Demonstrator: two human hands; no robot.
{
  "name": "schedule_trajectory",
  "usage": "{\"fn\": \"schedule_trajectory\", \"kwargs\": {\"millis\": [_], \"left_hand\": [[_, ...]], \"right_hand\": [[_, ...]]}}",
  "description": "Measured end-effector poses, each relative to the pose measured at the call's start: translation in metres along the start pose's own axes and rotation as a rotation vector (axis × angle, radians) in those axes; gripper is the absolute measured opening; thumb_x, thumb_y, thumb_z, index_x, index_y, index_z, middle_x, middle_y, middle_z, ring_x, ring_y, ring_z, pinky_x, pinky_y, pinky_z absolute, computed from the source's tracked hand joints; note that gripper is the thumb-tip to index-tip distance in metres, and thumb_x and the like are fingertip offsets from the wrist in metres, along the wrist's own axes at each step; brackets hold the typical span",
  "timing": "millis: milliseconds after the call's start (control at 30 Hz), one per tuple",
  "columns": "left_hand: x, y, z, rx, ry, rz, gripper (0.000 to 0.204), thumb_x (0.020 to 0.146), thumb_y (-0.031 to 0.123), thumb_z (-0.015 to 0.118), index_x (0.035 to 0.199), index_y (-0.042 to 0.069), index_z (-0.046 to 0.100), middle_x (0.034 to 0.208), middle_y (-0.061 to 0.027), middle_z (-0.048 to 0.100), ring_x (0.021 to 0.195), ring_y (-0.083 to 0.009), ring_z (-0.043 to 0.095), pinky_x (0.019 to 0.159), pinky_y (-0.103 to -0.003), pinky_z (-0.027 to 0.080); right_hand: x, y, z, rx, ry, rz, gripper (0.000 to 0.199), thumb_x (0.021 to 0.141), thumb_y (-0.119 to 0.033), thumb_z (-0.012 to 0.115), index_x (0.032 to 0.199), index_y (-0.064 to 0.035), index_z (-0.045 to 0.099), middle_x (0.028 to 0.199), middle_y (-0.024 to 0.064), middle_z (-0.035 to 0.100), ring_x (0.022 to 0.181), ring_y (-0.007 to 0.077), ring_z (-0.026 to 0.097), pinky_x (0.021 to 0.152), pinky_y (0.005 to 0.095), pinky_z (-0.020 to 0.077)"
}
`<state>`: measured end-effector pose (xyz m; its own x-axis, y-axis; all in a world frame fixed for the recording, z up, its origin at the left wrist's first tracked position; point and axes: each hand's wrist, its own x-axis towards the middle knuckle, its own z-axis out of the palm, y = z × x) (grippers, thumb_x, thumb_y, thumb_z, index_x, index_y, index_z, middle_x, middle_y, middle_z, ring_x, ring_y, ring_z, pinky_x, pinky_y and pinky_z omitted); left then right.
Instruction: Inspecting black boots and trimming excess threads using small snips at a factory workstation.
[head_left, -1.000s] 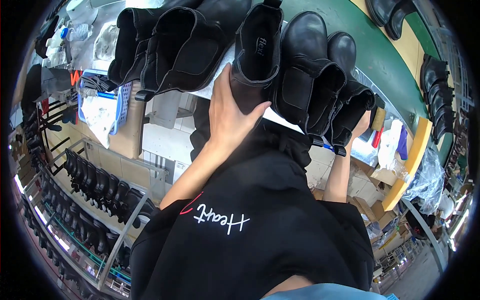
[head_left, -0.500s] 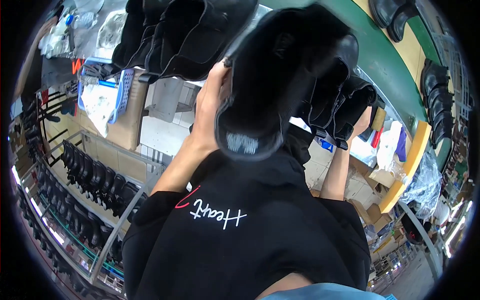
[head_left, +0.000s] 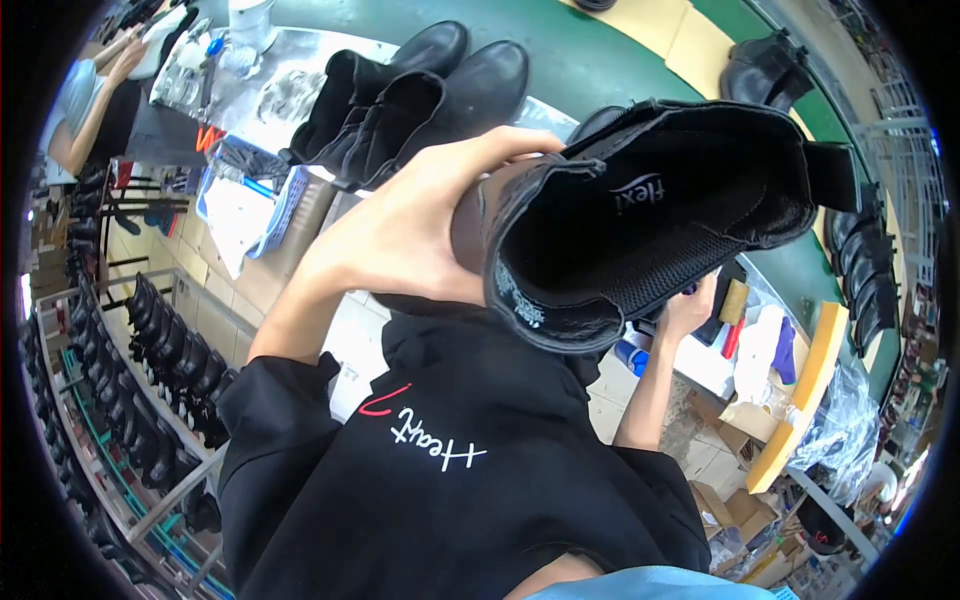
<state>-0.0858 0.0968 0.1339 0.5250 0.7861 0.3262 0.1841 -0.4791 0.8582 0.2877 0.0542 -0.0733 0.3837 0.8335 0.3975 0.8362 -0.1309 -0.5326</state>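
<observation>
Close in front of me is a black ankle boot (head_left: pixel 650 215), its opening turned up toward me. The dark lining, a ribbed side panel and a pull tab at the far right end show. My left hand (head_left: pixel 415 220) is closed around the boot's heel end, thumb below and fingers over the far side. Beyond the boot, at lower right, my right hand (head_left: pixel 690 308) has curled fingers near the bench edge. A small dark purplish bit shows at its fingertips, and the boot hides the rest. Left of the held boot, a pair of black boots (head_left: pixel 485 95) stands on the bench.
A blue basket (head_left: pixel 290 215) holds tools and white paper at left. At right lie a red-handled tool (head_left: pixel 735 338), a white cloth (head_left: pixel 762 350) and a yellow bar (head_left: pixel 805 400). Racks of boots (head_left: pixel 175 335) stand lower left. Another person (head_left: pixel 78 120) works at upper left.
The boot in my left hand has turned from a blurred, steeper pose to show its opening. My right hand has come down and away from the boots at right. More of the bench shows.
</observation>
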Motion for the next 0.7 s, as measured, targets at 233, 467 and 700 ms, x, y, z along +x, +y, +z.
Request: {"fn": "schedule_trajectory", "kwargs": {"millis": [233, 467, 700], "left_hand": [[0.016, 0.041, -0.002, 0.021, -0.127, -0.123, 0.089, 0.062, 0.015, 0.089, 0.138, -0.004, 0.045, 0.123, -0.0175, 0.063, 0.114, -0.0243, 0.06, 0.103, -0.035, 0.044], [0.028, 0.041, -0.003, -0.041, -0.276, -0.172, 0.084, 0.062, 0.017, 0.09, 0.132, -0.003, 0.049, 0.117, -0.0147, 0.065, 0.108, -0.0231, 0.062, 0.099, -0.035, 0.046], [0.032, 0.036, 0.001, -0.108, -0.242, -0.065, 0.078, 0.06, 0.016, 0.093, 0.126, -0.003, 0.055, 0.117, -0.0129, 0.065, 0.108, -0.0211, 0.061, 0.098, -0.034, 0.047]], "right_hand": [[0.002, -0.01, -0.003, 0.049, 0.043, -0.045, 0.021, 0.082, -0.01, 0.07, 0.102, -0.0033, 0.067, 0.088, 0.0121, 0.063, 0.078, 0.0292, 0.065, 0.07, 0.0373, 0.0499], [0.002, -0.004, -0.002, 0.035, 0.014, 0.005, 0.022, 0.081, -0.01, 0.071, 0.102, -0.0043, 0.067, 0.089, 0.0116, 0.063, 0.079, 0.0292, 0.065, 0.07, 0.0372, 0.0499], [0.006, -0.012, -0.004, 0.076, 0.086, -0.067, 0.023, 0.081, -0.011, 0.071, 0.102, -0.0047, 0.067, 0.088, 0.0115, 0.063, 0.078, 0.0293, 0.065, 0.071, 0.0375, 0.05]]}}
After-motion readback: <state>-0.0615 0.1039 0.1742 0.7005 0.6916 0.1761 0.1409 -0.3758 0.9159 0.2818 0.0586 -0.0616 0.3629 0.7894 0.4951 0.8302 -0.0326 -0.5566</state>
